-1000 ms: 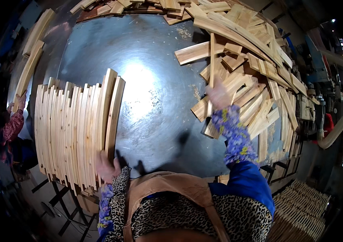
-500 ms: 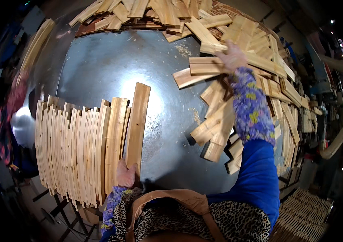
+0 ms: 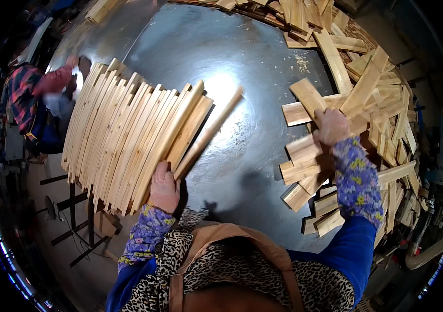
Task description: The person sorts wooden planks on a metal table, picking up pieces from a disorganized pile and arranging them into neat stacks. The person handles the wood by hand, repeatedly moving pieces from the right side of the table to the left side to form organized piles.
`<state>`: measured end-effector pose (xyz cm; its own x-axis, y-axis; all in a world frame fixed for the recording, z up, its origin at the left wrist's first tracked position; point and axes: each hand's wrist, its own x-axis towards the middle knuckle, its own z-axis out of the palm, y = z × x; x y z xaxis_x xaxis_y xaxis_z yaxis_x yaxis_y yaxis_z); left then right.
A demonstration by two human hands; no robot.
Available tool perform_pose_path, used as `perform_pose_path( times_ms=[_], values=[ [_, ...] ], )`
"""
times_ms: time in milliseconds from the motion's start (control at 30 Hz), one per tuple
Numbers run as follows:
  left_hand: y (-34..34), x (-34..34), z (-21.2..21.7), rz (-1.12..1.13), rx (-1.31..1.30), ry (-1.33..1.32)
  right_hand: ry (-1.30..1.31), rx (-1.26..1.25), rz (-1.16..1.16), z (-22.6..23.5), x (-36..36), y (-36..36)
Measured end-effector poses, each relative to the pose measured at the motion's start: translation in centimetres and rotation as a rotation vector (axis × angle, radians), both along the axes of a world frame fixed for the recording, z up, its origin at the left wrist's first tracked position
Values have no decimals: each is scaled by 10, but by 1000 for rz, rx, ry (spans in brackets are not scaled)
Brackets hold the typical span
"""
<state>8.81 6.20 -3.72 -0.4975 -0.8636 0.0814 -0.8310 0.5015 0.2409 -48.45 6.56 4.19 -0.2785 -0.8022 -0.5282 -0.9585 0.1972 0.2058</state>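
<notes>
On the left, many narrow wooden boards (image 3: 120,140) stand on edge in a tight row. My left hand (image 3: 165,193) is closed about the near end of a wooden board (image 3: 193,127) at the row's right side; its fingertips are partly hidden. Just right of it, a separate board (image 3: 213,130) stands tilted, its near end beside my thumb. My right hand (image 3: 332,127) reaches into the loose heap at the right, fingers curled over a short wooden board (image 3: 307,94). Other boards (image 3: 303,150) lie under and beside that hand.
A metal table (image 3: 242,57) bears the boards. The heap (image 3: 382,99) of crossed boards runs along its far and right edges. Small wood chips (image 3: 302,63) lie near the heap. A person in a checked top (image 3: 26,99) is beyond the row at the left.
The view has swung left, shifting the scene to the right. My right hand has moved nearer along the heap, to another board. The board by my left hand now leans rightward, separated from the row.
</notes>
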Motion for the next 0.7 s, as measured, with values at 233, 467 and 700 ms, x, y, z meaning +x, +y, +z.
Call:
perform_pose_path(
  times_ms=[233, 467, 700],
  values=[
    [-1, 20, 6, 38, 36, -229, 76, -554, -114, -29, 19, 88],
    [-19, 31, 19, 96, -18, -88, -355, -817, -381, -45, 115, 75],
    [-27, 28, 43, 3, -34, 98, -1093, -86, -604, -84, 357, -64]
  ],
)
